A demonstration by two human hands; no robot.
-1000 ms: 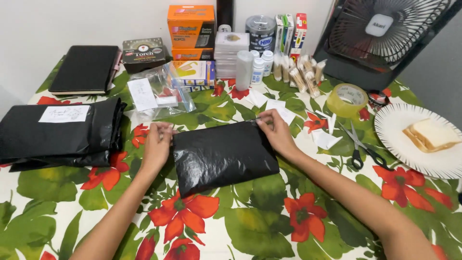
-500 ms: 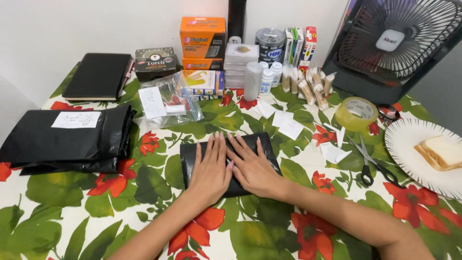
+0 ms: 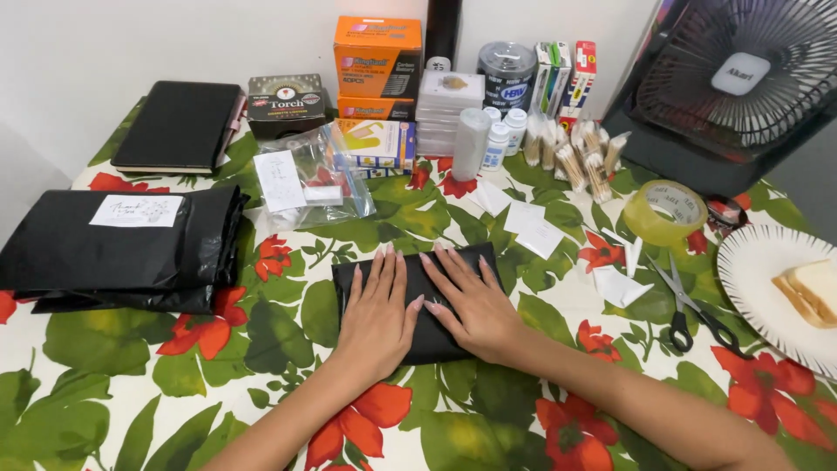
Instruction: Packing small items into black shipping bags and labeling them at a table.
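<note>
Pressing flat, palms down, on a folded black plastic bag near the middle of the flower-print tablecloth: left hand over the bag's left half, right hand over its right half, fingers of both stretched straight and slightly spread, gripping nothing, right fingertips just touching the left hand's edge. Lying well to the left, a stack of larger black bags with a white paper label on top. Behind that, a black notebook at the table's far edge. Just beyond the pressed bag, a clear plastic pouch holding a white card, and to its right a few small white paper slips loose on the cloth. Standing along the back, an orange box, a small dark box, white bottles and bundles of thin sticks. Off to the right, a roll of clear tape, black-handled scissors, a white paper plate bearing a slice of bread, and a black fan in the far corner.
</note>
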